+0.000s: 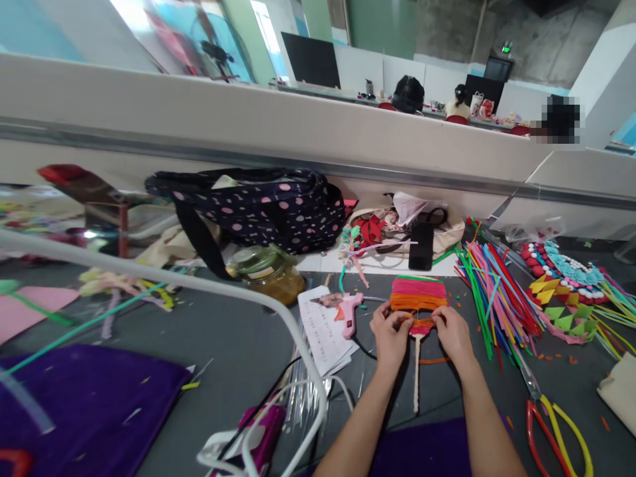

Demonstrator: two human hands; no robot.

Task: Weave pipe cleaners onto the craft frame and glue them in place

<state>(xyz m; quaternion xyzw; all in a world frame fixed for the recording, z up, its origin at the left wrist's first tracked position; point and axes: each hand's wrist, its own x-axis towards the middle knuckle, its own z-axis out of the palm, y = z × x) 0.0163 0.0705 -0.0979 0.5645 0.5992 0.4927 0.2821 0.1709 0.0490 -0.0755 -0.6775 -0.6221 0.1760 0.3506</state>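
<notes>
A small fan-shaped craft [419, 289] lies on the dark table, banded in pink and orange fuzzy strips with a green top edge. Its pale twisted handle [417, 381] points toward me. My left hand [390, 333] is at the lower left of the fan, thumb and fingers pinching an orange pipe cleaner [421, 319]. On the other side my right hand [453, 334] pinches the same orange strip, which spans the fan's lower part. A loose orange end [434, 361] trails beneath the right hand. The fingertips partly hide the fan's sides.
Left of the fan lie a pink glue gun [350, 316] and handwritten paper [320, 338]. Colourful pipe cleaners [501, 298] and scissors [534, 391] are at right. A phone [421, 246], a glass jar [268, 275] and a patterned bag [278, 209] stand behind. A white tube [199, 273] crosses the left.
</notes>
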